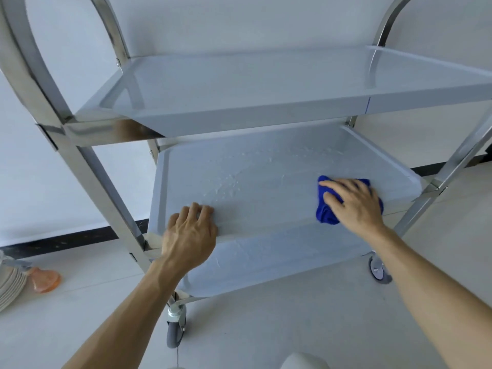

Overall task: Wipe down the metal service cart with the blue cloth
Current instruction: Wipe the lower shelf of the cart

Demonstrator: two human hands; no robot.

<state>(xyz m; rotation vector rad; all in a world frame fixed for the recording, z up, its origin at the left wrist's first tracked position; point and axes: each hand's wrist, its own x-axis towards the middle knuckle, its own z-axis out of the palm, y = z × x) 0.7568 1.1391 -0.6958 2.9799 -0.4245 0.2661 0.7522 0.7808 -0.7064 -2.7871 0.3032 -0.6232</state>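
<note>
The cart stands on a pale floor against a white wall, its shiny metal frame carrying three grey shelves one above the other. At the far left, on the floor beside the cart, a stack of white plates sits next to an orange object that is too blurred to name. The left hand rests on the near rim of the middle shelf, its fingers curled over the edge and gripping it. Water droplets bead on the shelf surface between the two hands. Further right, the right hand presses down on the blue cloth, which lies bunched on the right part of the middle shelf; the fingers are spread flat over it, with the cloth showing round them. Below, two wheels show: one under the near left leg, one at the right.
</note>
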